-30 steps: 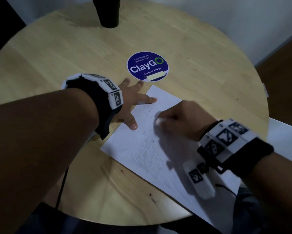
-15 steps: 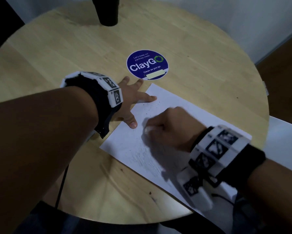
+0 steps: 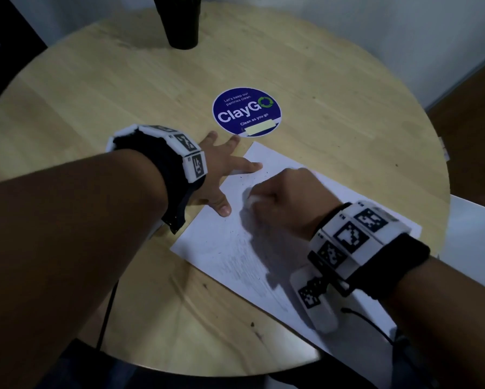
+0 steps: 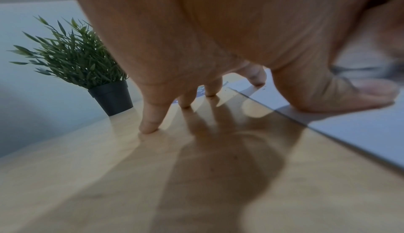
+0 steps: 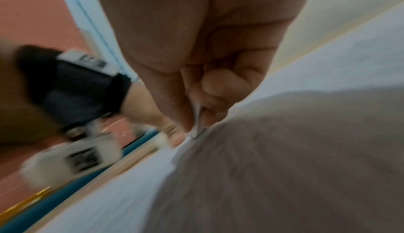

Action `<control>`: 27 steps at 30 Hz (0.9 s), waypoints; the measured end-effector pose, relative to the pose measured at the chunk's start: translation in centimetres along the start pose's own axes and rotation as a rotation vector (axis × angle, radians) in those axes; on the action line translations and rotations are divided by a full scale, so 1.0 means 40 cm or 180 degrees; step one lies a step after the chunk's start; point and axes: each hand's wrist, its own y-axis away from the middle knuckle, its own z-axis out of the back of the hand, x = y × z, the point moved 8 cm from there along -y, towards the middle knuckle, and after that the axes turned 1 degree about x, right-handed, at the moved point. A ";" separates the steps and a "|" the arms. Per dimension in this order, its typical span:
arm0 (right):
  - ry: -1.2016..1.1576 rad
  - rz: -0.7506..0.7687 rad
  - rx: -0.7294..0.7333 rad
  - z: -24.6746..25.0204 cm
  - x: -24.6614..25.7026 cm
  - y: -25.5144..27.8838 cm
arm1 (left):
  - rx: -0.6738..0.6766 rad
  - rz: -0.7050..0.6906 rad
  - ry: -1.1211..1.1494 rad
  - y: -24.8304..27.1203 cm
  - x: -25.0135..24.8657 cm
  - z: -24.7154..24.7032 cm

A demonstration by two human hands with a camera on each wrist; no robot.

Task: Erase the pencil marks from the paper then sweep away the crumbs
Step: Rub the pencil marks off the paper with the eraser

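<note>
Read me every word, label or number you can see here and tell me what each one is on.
"Let's keep our pantries clean." on the round blue sticker on the table.
"ClayGO" on the same sticker.
"Clean as you go" on the same sticker.
The wrist bands carry black-and-white square codes, no legible words.
The paper shows only pencil scribble.

Round sticker (image 3: 246, 111) on table — "ClayGo", "Clean as you go"

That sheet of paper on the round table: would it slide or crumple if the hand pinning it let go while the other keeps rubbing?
Probably. The paper looks thin, floppy and light. The wooden table seems smooth, so rubbing would likely drag it. The left hand pins its corner.
</note>
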 end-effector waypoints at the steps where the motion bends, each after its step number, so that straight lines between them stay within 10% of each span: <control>1: 0.0078 0.0188 0.0156 -0.022 0.029 0.010 | -0.0017 -0.0006 -0.0012 0.001 -0.001 0.001; 17: 0.0293 -0.0525 -0.0250 0.078 -0.094 -0.013 | -0.0033 0.0021 0.0043 0.006 -0.001 0.001; 21: 0.0365 0.0081 0.0362 -0.003 0.006 0.033 | -0.0016 0.0024 -0.0045 0.008 -0.006 0.005; 27: 0.0270 -0.0421 -0.0222 0.060 -0.081 0.002 | -0.0045 0.0027 0.0036 0.010 -0.003 0.004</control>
